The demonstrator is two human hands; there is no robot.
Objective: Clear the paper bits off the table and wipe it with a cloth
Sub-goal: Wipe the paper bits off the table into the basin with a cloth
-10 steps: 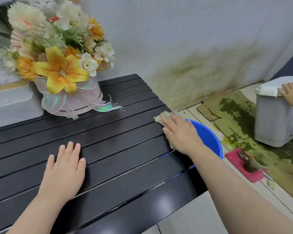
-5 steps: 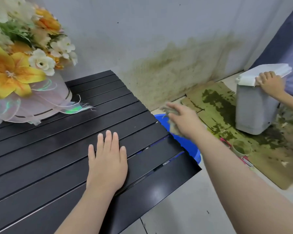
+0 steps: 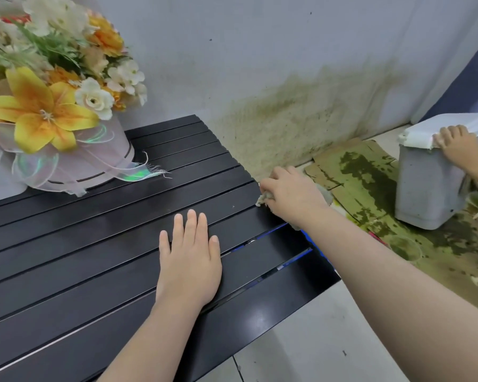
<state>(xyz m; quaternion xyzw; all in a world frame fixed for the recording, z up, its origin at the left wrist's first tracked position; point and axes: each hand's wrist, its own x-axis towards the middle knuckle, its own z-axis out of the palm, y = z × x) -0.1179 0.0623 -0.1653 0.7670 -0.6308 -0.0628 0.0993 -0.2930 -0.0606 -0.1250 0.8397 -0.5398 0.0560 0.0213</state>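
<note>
Broadly, the black slatted counter (image 3: 94,257) fills the lower left of the view. A pot of yellow and cream flowers (image 3: 53,106) stands at the counter's far left. Off the counter's right end, well apart, a grey bin (image 3: 425,194) sits on the floor with another person's hand (image 3: 458,147) on its lid. A sliver of blue basin (image 3: 313,245) shows just below the counter's right edge.

The left hand (image 3: 189,260) lies flat on the middle of the counter, fingers straight and together, holding nothing. It looks to be steadying the counter. The right hand (image 3: 290,197) is at the counter's right edge, fingers curled round the cloth (image 3: 264,199). A pale, frayed corner of the cloth pokes out at the thumb side, touching the edge slat.

The cloth looks soft, limp and light, possibly damp, so it will bunch rather than slide flat. For wiping it is probably best spread under the palm and fingers, not held as a wad. The grooves between the slats may snag its frayed corner, so strokes along the slats would likely run smoother than strokes across them.
</note>
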